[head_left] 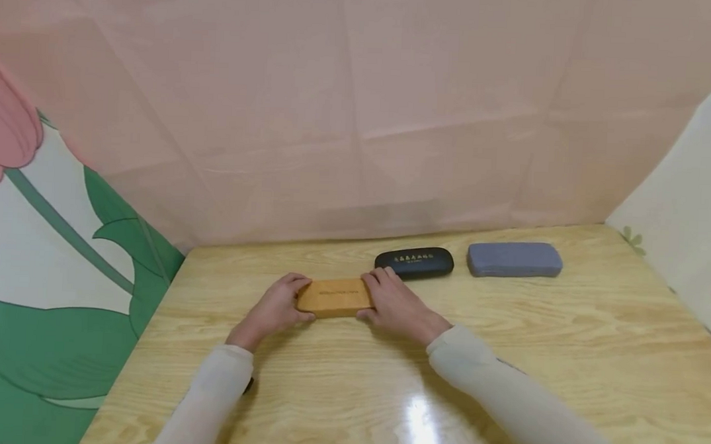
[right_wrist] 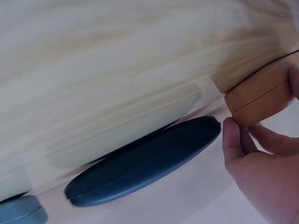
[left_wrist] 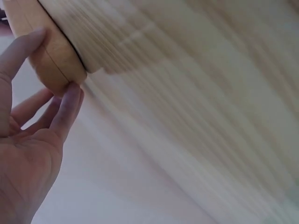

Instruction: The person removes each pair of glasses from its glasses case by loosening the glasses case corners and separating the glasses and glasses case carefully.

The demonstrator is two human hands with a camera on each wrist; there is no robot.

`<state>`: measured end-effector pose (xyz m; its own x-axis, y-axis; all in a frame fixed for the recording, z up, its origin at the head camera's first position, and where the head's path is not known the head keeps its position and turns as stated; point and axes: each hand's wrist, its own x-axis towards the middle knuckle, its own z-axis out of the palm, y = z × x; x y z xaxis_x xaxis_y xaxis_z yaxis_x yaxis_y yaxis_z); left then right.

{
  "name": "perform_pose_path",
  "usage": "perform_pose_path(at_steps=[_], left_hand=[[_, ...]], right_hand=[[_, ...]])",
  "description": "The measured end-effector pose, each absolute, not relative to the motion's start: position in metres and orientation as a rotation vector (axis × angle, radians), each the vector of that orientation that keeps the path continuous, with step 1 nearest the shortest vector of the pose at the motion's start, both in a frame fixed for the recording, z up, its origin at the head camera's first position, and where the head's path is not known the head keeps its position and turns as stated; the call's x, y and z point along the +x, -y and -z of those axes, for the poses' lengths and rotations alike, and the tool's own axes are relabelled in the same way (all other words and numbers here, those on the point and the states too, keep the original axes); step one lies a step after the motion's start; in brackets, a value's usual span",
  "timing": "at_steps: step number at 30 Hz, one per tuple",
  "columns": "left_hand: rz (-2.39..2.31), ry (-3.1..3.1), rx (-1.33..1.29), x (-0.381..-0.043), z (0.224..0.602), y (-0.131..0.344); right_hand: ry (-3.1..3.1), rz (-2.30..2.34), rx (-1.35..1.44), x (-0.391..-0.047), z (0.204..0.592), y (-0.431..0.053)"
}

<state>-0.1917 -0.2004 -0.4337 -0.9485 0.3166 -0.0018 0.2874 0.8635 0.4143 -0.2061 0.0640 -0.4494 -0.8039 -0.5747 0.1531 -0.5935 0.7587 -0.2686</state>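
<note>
An orange-tan glasses case [head_left: 336, 296], with small lettering on its lid, lies closed on the wooden table between both hands. My left hand [head_left: 277, 306] grips its left end, thumb on the near side and fingers at the far edge. At the opposite end my right hand [head_left: 396, 304] pinches it the same way. The seam between lid and base shows along the side of the case [left_wrist: 55, 58] in the left wrist view. Just behind the right hand's fingers sits a black glasses case [head_left: 414, 262] with gold lettering, also closed.
A blue-grey glasses case [head_left: 515, 259] stands to the right of the black one, near the back of the table [head_left: 336, 393]. Pink cloth [head_left: 360, 116] hangs behind the table's rear edge. Printed flower panels flank the left and right sides.
</note>
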Motion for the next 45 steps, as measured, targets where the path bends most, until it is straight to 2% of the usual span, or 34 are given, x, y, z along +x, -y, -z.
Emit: perform_pose_path(at_steps=[11,25,45], left_hand=[[-0.640,-2.928,0.497,-0.187,0.429,0.175],[-0.615,-2.928,0.676,-0.197,0.431,0.133],[-0.614,-2.886,0.689,-0.194,0.431,0.099]], right_hand=[[2.897,-0.484,0.942,-0.195,0.446,-0.092],[2.889,-0.525,0.886,-0.193,0.447,-0.140],[2.871,-0.482,0.932,-0.191,0.448,-0.180]])
